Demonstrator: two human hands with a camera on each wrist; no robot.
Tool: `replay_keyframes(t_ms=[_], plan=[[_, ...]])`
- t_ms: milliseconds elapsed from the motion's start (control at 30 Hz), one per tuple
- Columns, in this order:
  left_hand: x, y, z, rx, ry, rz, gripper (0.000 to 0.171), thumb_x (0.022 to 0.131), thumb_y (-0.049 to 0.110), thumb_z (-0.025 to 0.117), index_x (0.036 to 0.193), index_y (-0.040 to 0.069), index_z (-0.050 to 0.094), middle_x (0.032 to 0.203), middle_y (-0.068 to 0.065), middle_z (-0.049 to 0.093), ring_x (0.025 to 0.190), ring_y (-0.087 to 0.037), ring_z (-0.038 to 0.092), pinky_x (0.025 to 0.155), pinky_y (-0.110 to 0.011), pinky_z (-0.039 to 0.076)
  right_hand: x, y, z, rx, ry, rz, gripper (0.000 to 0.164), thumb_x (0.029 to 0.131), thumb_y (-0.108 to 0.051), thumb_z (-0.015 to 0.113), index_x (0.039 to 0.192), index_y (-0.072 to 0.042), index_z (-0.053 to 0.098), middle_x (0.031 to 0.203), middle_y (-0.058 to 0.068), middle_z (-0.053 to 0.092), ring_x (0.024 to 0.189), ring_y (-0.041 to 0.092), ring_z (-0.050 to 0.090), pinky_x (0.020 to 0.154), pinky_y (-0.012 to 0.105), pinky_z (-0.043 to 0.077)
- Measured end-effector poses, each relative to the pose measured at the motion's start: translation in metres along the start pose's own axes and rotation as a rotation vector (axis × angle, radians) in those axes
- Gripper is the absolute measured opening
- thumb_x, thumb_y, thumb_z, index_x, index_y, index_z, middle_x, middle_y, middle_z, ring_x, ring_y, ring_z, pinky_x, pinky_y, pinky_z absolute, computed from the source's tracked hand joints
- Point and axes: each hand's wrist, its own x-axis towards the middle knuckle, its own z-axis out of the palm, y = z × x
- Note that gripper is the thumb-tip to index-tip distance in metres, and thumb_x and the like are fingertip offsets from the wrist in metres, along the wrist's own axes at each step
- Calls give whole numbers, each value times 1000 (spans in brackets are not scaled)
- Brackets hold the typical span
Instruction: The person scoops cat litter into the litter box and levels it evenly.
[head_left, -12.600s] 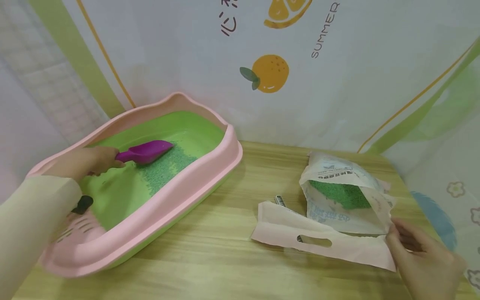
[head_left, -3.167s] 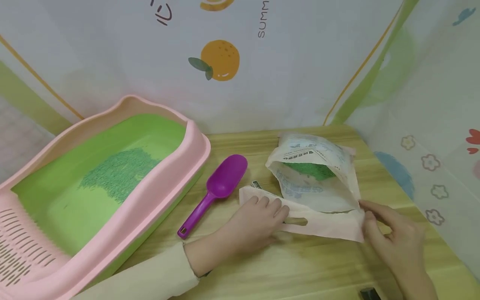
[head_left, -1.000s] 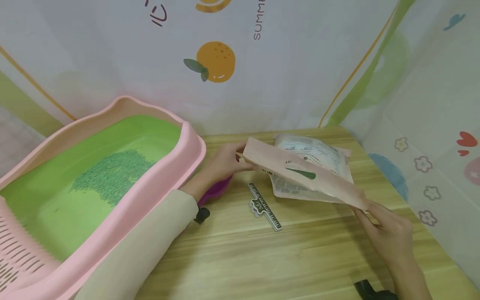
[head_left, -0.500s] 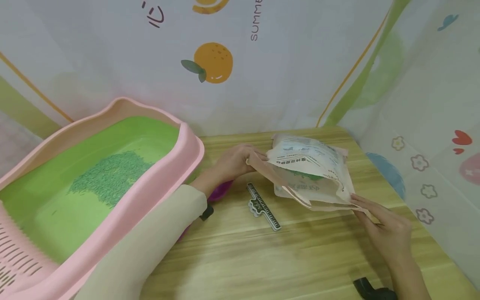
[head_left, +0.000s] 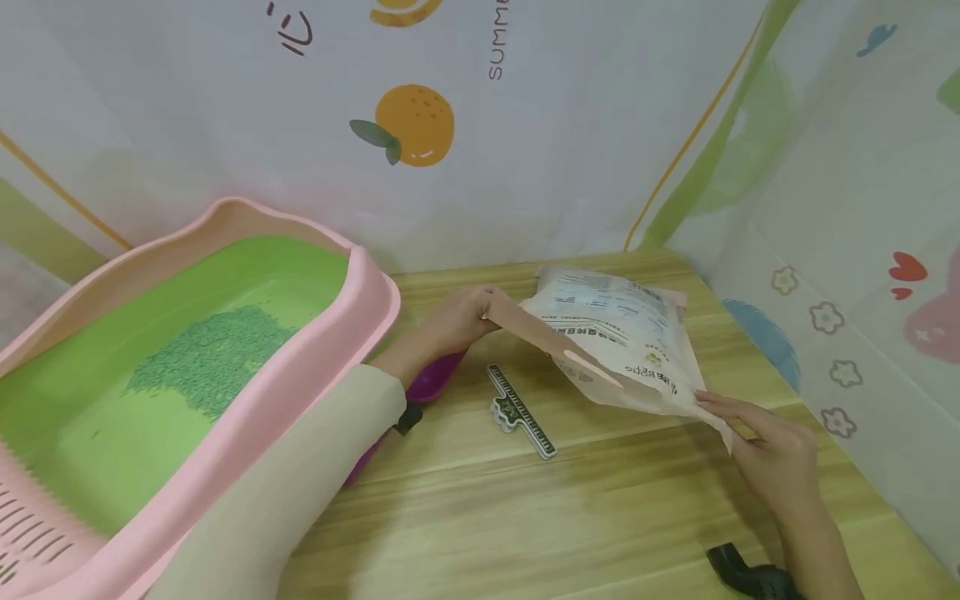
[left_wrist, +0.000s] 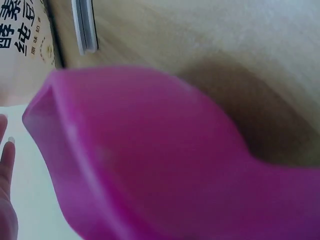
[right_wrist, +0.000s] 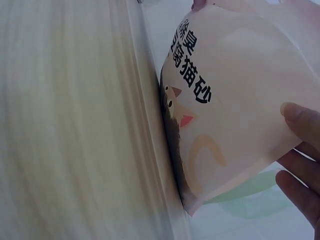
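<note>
A pale cat litter bag (head_left: 600,312) lies on the table with its top edge lifted toward me. My left hand (head_left: 461,321) pinches the left corner of that edge, and my right hand (head_left: 776,450) pinches the right corner. Between them the mouth is drawn nearly flat, and the green litter inside is hidden. The right wrist view shows the thumb of the right hand (right_wrist: 302,132) on the bag's printed side (right_wrist: 240,95). Under the left forearm a purple scoop (head_left: 437,377) is partly covered; it fills much of the left wrist view (left_wrist: 150,135).
At left stands a pink-rimmed litter box (head_left: 367,287) with green pellets (head_left: 217,358) spread on its floor. A piano-patterned clip (head_left: 521,411) lies on the wooden table (head_left: 480,533), in front of the bag. A printed curtain (head_left: 525,192) hangs behind.
Long before, the left hand held the scoop in the box; later the scoop lay on the table. The left hand took the bag's left corner, and the gaping mouth has since been drawn flatter.
</note>
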Motion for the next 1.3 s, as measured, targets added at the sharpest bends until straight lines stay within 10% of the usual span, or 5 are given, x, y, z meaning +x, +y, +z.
replay_keyframes(t_ms=[200, 533, 733, 933, 1300], plan=[[4, -3, -4, -30, -67, 0, 22, 95, 15, 70, 114, 6, 73, 123, -11, 72, 121, -30, 66, 105, -41, 52, -2, 5, -2, -20, -20, 6, 53, 97, -45, 63, 86, 5, 77, 112, -23, 65, 34, -6, 28, 42, 5, 30], [12, -5, -16, -47, -162, 15, 26, 96, 16, 69, 121, 8, 71, 127, -10, 71, 126, -29, 63, 109, -41, 49, -6, 12, 0, 22, -17, 70, 58, 94, -50, 63, 82, 6, 75, 101, -17, 70, 48, -12, 50, 56, 2, 45], [15, -6, -15, -86, -171, 36, 26, 96, 15, 69, 121, 8, 72, 126, -10, 72, 125, -28, 64, 110, -41, 48, -3, 9, -4, -7, -33, 109, 57, 94, -50, 62, 75, 3, 71, 67, 21, 71, 43, -15, 38, 42, 6, 30], [15, -8, -9, -205, -159, -4, 27, 92, 8, 71, 118, 1, 71, 121, -16, 73, 119, -32, 67, 108, -46, 49, 0, 7, 0, 91, -27, 356, 13, 86, 2, 76, 77, 8, 69, 82, -17, 74, 84, -20, 63, 66, 1, 47], [13, -18, -3, -277, -122, -81, 26, 89, 5, 75, 114, 0, 74, 119, -18, 73, 119, -34, 67, 107, -45, 50, 0, 12, 8, 207, -59, 536, 7, 86, 12, 70, 84, 7, 74, 69, -24, 68, 47, -5, 40, 53, 8, 40]])
